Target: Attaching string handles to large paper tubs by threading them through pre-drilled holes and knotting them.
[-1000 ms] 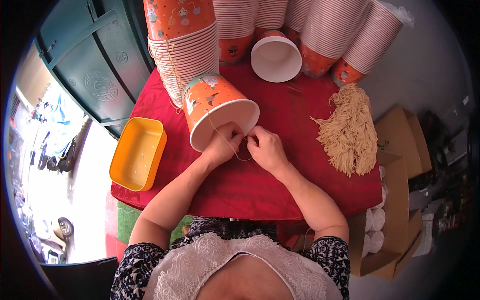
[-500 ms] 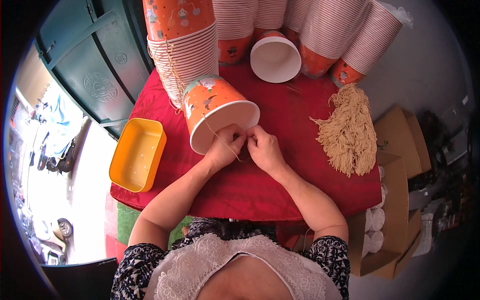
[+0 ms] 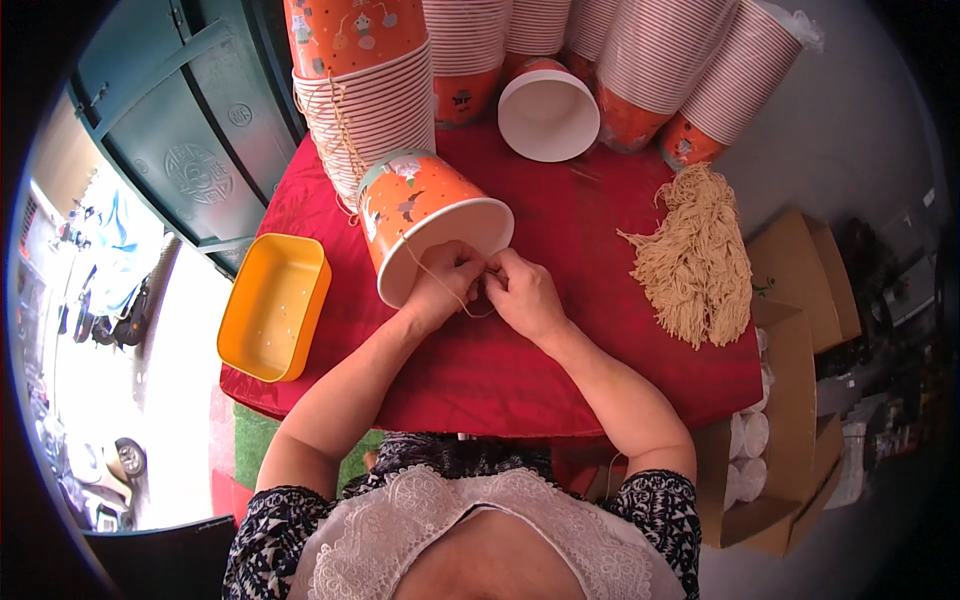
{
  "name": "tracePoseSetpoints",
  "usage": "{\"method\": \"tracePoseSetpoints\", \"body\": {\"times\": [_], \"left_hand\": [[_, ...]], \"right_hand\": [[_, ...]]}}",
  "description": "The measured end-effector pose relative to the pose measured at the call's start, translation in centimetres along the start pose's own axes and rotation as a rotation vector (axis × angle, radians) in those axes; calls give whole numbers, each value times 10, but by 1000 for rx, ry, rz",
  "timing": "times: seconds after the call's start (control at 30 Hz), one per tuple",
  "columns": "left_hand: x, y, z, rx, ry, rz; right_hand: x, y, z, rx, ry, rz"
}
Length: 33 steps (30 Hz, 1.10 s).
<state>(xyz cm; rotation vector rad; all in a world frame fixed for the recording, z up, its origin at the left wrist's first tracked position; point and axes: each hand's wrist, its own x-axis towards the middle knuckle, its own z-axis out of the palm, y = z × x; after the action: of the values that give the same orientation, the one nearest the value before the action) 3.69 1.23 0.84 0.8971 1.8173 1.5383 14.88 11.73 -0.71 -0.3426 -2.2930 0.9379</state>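
The left hand (image 3: 440,285) curls its fingers at the mouth of an orange paper bucket (image 3: 430,205), its hold unclear, while the right hand (image 3: 525,298) pinches a thin cord (image 3: 421,263) between nearly closed fingertips. The bucket lies tipped at eleven o'clock from them on the red tabletop (image 3: 570,210). Farther out are a yellow tub (image 3: 268,315) at nine, a cord bundle (image 3: 698,265) at three, and stacked buckets (image 3: 372,105) at eleven.

Sm. workshop or shopfront, prob.: stacked tubs (image 3: 372,115) on worktop (image 3: 580,200), cardboard boxes (image 3: 800,265), metal door (image 3: 215,125), bright outdoor area (image 3: 180,400) w/ vehicle (image 3: 105,465).
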Motion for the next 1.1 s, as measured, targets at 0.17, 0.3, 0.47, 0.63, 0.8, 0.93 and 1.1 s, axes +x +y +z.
{"method": "tracePoseSetpoints", "body": {"times": [0.17,0.3,0.47,0.63,0.8,0.93,1.1], "left_hand": [[0,-2,-2,6,-1,-20],[1,-5,-2,45,9,24],[1,-7,-5,83,4,89],[-1,4,-10,146,-51,11],[-2,8,-11,130,-63,-17],[-1,0,-10,161,-57,-18],[-2,1,-10,166,-41,-5]], "right_hand": [[1,5,5,-38,5,21],[0,2,4,-52,14,10],[-1,-2,3,-266,67,-271],[0,-6,-1,-403,78,-363],[0,-1,1,-400,82,-347],[2,7,4,-236,75,-254],[3,8,3,-167,65,-198]]}}
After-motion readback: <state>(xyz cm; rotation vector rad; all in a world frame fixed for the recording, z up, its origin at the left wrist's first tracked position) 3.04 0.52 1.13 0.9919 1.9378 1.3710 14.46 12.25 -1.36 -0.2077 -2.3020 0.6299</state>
